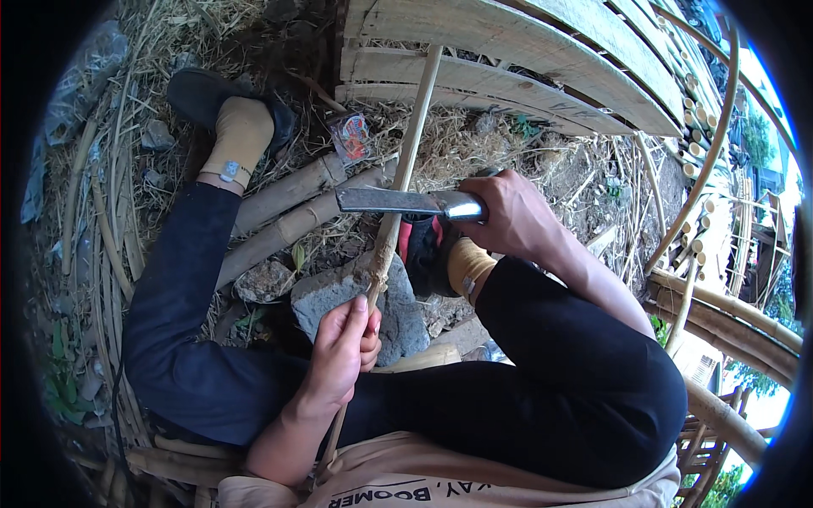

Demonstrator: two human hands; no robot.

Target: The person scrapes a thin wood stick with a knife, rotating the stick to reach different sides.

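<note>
My left hand point(343, 349) is closed around a long, thin bamboo stick point(414, 127). From my lap the stick slants away and up toward a slatted wooden crate, with a knobbly node just beyond my thumb. My right hand point(512, 212) grips a knife point(388, 201) by its handle, which is mostly hidden in the fist. A shiny metal collar shows at the base of the broad, dark blade. The blade lies crosswise over the stick, well beyond my left hand; whether it cuts into the wood I cannot tell.
A grey stone block point(360, 298) sits below the stick, between my legs. Thick bamboo poles point(292, 196) and a red wrapper point(351, 137) lie on straw-covered ground. The slatted wooden crate point(508, 42) stands ahead. Cut bamboo poles point(699, 118) are stacked at right.
</note>
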